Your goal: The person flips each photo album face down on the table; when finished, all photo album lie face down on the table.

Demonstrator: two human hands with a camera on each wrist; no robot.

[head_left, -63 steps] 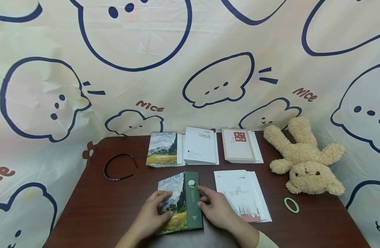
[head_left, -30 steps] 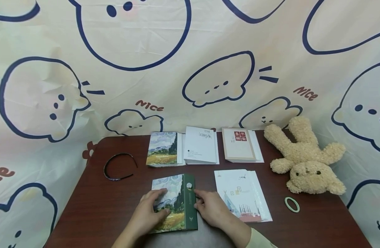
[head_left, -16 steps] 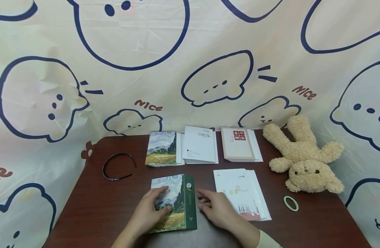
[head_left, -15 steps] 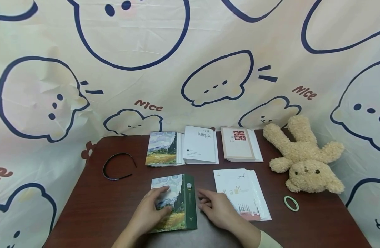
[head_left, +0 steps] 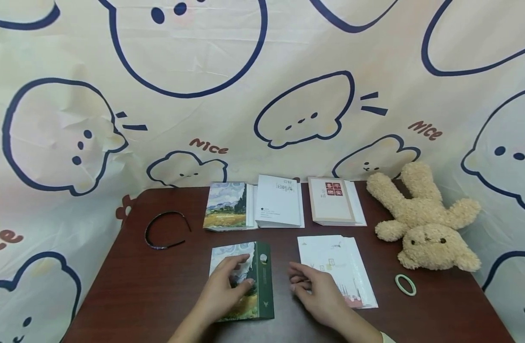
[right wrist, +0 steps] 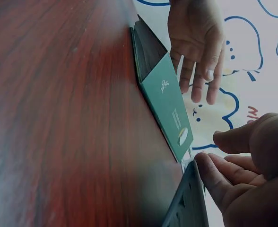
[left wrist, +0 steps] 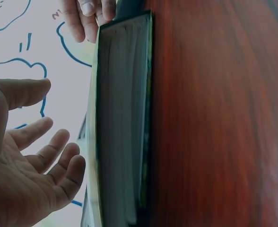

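Observation:
A photo album-like book (head_left: 245, 252) with a painted landscape cover and a green spine (head_left: 265, 281) lies flat on the table. My left hand (head_left: 224, 288) hovers over its cover, fingers spread and relaxed; the left wrist view shows a gap between that hand (left wrist: 35, 165) and the book's pages (left wrist: 122, 118). To the right of the spine, apart from it, my right hand (head_left: 320, 293) hangs with loosely bent fingers and holds nothing. It partly covers a white book (head_left: 327, 252) with a pink lower edge; whether it touches this is unclear.
Along the back of the table (head_left: 129, 286) stand a landscape-cover book (head_left: 225, 207), a white book (head_left: 277, 200) and a beige one (head_left: 331, 202). A black headband (head_left: 159, 247) lies left. A plush bear (head_left: 425, 214) and pale green ring (head_left: 405, 285) lie right.
My right hand has drawn away from the green spine to the right. My left hand has lifted and shifted right over the cover. Earlier, the green-spined book was shifted slightly left and laid flatter.

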